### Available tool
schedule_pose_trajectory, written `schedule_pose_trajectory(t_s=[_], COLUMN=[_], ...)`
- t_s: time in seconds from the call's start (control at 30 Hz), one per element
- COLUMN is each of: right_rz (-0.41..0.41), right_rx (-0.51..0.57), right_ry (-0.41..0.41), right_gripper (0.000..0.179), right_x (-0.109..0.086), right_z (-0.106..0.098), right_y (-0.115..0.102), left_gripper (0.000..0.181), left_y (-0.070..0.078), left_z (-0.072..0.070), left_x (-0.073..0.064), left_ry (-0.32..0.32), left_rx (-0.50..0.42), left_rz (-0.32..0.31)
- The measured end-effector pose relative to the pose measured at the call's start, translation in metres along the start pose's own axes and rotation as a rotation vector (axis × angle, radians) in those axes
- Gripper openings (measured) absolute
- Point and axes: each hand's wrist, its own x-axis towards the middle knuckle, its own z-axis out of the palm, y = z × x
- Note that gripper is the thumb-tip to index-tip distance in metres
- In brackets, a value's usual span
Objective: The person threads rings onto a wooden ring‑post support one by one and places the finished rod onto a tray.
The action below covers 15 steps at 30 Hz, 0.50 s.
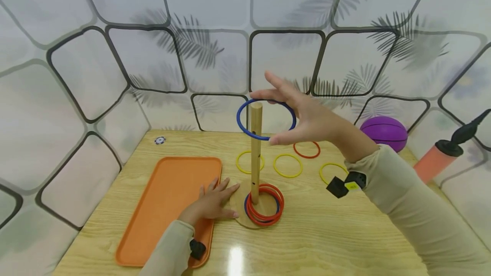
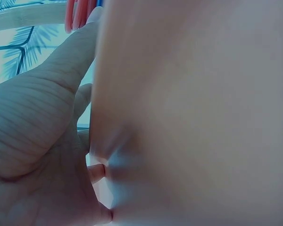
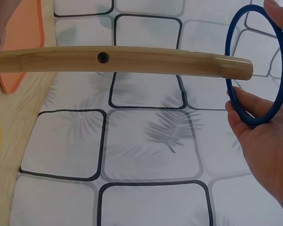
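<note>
With thumb and fingers, my right hand (image 1: 307, 114) holds a blue ring (image 1: 239, 123) at its right side. The ring is tilted about the upper end of an upright wooden post (image 1: 255, 161); the right wrist view shows the post's tip (image 3: 243, 69) inside it. My left hand (image 1: 211, 203) rests with spread fingers at the left edge of the round wooden base (image 1: 245, 220), beside the orange tray. Several red rings (image 1: 281, 205) and a blue ring (image 1: 246, 203) lie around the post's foot. A blurred pale surface fills most of the left wrist view.
On the left lies the orange tray (image 1: 165, 199). Behind the post, several yellow rings (image 1: 287, 176) and a red ring (image 1: 307, 157) lie on the table. A purple ball (image 1: 383, 133) and a coral-coloured pump (image 1: 437, 161) are at right. A poker chip (image 1: 160, 140) lies far left.
</note>
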Motion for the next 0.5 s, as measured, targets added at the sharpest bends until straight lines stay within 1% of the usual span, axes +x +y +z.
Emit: schedule_pose_trajectory(t_s=[0.23, 0.3, 0.43, 0.5], right_rz=[0.142, 0.164, 0.175, 0.196], right_rx=[0.071, 0.089, 0.115, 0.123], right_ry=[0.024, 0.037, 0.052, 0.054], right_gripper=[0.114, 0.115, 0.118, 0.117], right_x=[-0.012, -0.016, -0.023, -0.028], right_z=[0.011, 0.014, 0.021, 0.026], right_y=[0.008, 0.01, 0.016, 0.019], left_gripper=[0.081, 0.081, 0.082, 0.082], left_y=[-0.001, -0.001, -0.002, -0.001], left_z=[0.0, 0.001, 0.001, 0.0], left_x=[0.0, 0.0, 0.0, 0.0], left_ry=[-0.006, -0.006, -0.007, -0.007], left_rx=[0.005, 0.009, 0.009, 0.009], left_rz=[0.002, 0.003, 0.004, 0.005])
